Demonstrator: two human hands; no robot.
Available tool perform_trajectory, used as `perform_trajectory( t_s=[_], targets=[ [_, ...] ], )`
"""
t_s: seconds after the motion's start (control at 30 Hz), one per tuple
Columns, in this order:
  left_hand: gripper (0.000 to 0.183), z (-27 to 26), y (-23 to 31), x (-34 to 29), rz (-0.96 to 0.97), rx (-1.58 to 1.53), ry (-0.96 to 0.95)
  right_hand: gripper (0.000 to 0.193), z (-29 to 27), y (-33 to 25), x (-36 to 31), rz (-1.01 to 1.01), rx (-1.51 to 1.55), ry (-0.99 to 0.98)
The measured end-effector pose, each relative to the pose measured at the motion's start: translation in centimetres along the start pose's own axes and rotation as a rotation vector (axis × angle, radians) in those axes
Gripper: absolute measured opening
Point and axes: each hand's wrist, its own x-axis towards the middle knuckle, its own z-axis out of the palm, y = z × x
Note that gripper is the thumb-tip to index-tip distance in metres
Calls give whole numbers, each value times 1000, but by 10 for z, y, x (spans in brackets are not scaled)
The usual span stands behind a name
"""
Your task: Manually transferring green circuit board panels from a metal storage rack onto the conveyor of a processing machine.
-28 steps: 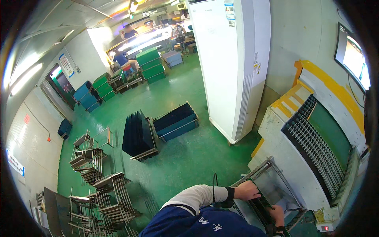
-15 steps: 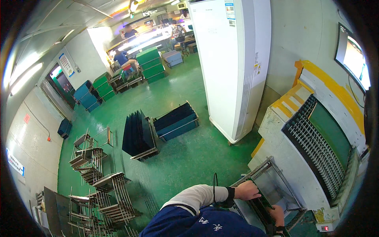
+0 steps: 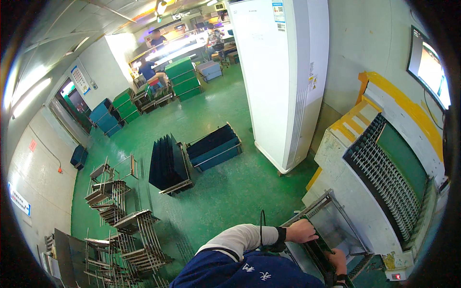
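Observation:
Low at the right, my left hand [image 3: 301, 231] is closed, fingers curled over one end of a thin dark green panel [image 3: 319, 250]. Nearer to me, my right hand [image 3: 337, 261] grips the other end of that panel, its fingers partly hidden. The panel lies over a metal rack [image 3: 342, 211] with a slotted side bar. Whether I hold one panel or several together, I cannot tell. A white sleeve and a dark wristband cover my left arm.
A roller machine [image 3: 384, 187] with a green board [image 3: 402, 156] stands at the right. Beyond the rack rises a tall white cabinet unit [image 3: 273, 96]. Racks of dark panels [image 3: 168, 165] stand mid-floor, bare metal racks [image 3: 139, 235] at the left. Several people sit far back.
Almost nothing differs. Both hands stay on the panel in nearly the same place, and the view has shifted very slightly.

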Motion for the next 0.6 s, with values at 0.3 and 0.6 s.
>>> perform_trajectory(
  t_s=[0.3,0.6],
  targets=[
    [46,-5,2,2,-7,-10,-22,47,6,10,5,-77,28,56],
    [46,-2,0,1,12,-2,-1,47,-2,0,0,-21,-56,-12]
  ],
)
